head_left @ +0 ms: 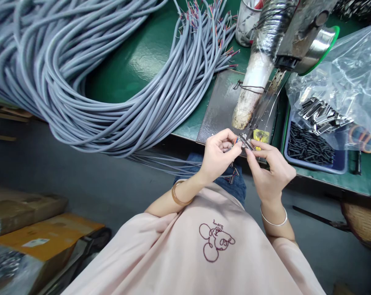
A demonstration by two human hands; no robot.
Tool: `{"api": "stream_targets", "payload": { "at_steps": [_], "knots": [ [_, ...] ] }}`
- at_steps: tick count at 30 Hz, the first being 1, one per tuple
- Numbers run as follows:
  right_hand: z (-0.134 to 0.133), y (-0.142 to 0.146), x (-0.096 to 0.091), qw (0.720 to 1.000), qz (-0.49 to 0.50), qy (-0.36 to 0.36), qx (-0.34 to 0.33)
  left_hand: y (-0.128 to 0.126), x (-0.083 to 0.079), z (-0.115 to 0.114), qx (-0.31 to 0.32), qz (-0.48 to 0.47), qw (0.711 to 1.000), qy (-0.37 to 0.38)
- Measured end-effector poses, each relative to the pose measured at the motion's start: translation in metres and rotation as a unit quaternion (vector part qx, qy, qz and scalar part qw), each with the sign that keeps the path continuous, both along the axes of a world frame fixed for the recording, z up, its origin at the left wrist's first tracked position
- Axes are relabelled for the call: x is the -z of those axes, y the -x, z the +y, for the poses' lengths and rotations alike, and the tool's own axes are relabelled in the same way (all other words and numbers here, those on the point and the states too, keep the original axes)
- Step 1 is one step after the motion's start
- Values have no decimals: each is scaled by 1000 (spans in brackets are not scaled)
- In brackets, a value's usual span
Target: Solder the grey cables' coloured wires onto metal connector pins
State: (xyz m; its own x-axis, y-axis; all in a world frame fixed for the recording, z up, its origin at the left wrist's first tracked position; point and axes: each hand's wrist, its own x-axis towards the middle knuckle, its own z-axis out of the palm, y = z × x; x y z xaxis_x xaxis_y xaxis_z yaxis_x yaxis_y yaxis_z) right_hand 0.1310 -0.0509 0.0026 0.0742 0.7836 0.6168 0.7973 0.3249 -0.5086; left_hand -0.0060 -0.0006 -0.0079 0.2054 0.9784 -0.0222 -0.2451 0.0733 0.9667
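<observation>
In front of my body my two hands meet at the table's front edge. My left hand (218, 155) is closed in a pinch on thin coloured wires (236, 140), whose ends lie against a small metal multi-pin connector (246, 141). Fingers and thumb of my right hand (271, 166) grip the connector from the other side. Just above it comes down the narrow tip of a soldering machine (261, 108), beside a white, soot-marked tube (249, 92). Whether the tip touches the connector I cannot tell. Several finished-looking connectors on grey cables (232, 177) hang over my lap.
A large bundle of grey cables (136, 119) with stripped ends covers the left of the green table (142, 61). A solder spool (319, 51) sits at the upper right. Below it are a blue bin (339, 166) of black pieces and a clear bag (345, 73) with metal connectors (322, 114).
</observation>
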Motion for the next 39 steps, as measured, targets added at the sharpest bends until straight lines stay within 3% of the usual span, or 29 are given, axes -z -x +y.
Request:
{"api": "stream_targets", "payload": {
  "at_steps": [7,16,32,39],
  "knots": [
    [2,2,-5,1000,-18,-13,15,-2,-5,0,-9,-14,999,-27],
    [-1,1,-3,1000,2,12,0,1,4,-2,2,-1,1000,-1],
    [-7,1,-2,1000,1,-2,5,1,4,-7,9,25,1000,-3],
    [-21,-11,-5,994,78,69,30,4,-1,-20,33,17,999,6]
  ]
}}
